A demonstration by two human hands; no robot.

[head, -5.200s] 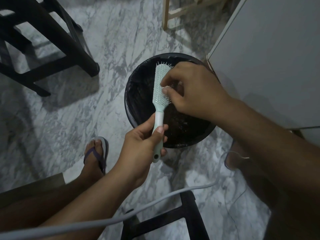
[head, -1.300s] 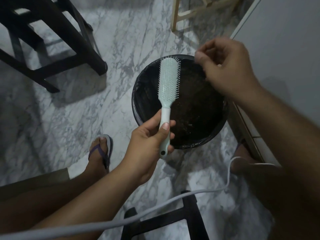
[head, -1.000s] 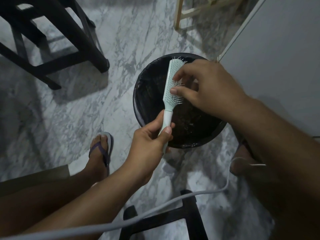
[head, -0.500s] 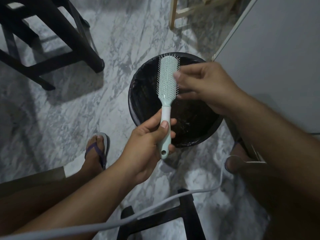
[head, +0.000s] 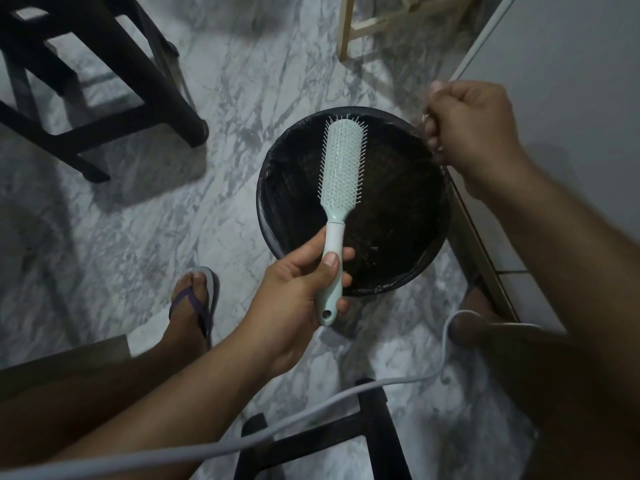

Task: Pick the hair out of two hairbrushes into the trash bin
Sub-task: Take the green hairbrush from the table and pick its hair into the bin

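Well, my left hand [head: 298,282] gripped the hairbrush [head: 341,161] over the trash bin [head: 268,216]; my clenched right hand [head: 474,129] needed opening farther left.

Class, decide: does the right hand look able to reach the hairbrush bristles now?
Probably yes. The hairbrush bristles face up, uncovered, over the trash bin; the left hand grips only the handle, and nothing lies between them and the right hand, which seems to pinch hair.

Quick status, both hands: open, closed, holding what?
Left hand: closed, gripping the hairbrush handle over the trash bin.
Right hand: closed, pinching what looks like a wisp of hair at the bin's rim.
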